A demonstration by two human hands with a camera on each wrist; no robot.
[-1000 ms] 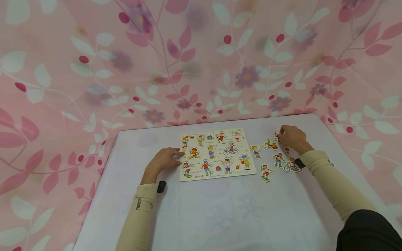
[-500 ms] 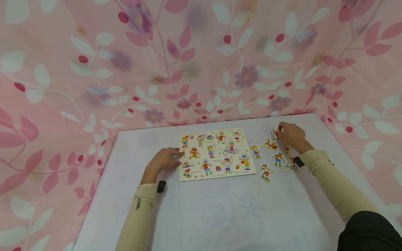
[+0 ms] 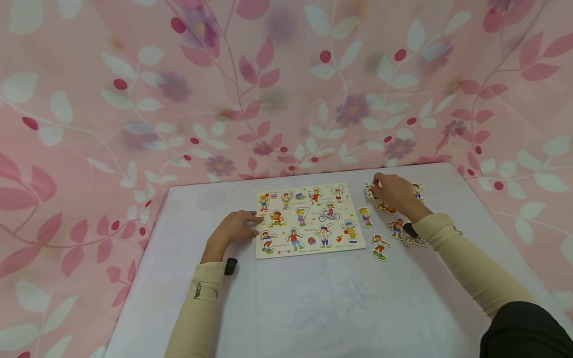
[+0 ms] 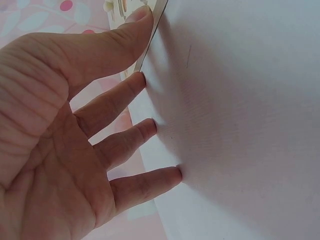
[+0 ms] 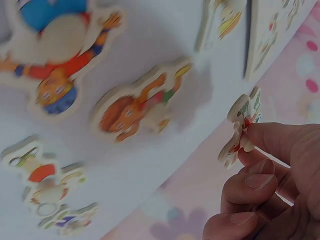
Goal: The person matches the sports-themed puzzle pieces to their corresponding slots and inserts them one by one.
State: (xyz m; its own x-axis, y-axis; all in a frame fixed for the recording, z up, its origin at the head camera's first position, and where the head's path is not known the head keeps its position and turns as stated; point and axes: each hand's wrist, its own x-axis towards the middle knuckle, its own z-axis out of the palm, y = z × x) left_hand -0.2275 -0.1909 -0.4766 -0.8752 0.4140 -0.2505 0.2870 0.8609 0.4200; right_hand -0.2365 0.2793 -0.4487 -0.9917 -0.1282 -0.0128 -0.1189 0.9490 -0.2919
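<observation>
My right hand (image 3: 398, 194) pinches a small wooden puzzle piece (image 5: 240, 122) by its knob, between thumb and forefinger. In the right wrist view the piece is held tilted, above the table. It shows a figure in red, and a ball is visible at its edge in the head view. My left hand (image 3: 235, 228) is at the left side of the puzzle board (image 3: 283, 231), its thumb touching the board's edge in the left wrist view. Its other fingers are spread and fairly straight, tips on the table (image 4: 240, 125). Printed sports figures cover the board.
Loose puzzle pieces lie right of the board, among them a golfer (image 3: 365, 217), a skateboarder (image 3: 379, 247) and a runner (image 5: 127, 112). My right forearm partly covers a cyclist piece (image 3: 415, 242). Flowered pink cloth (image 3: 286, 99) hangs behind the table.
My right hand has moved left towards the board with the pinched piece, uncovering a piece at the far right. The left hand and the board have stayed put.
</observation>
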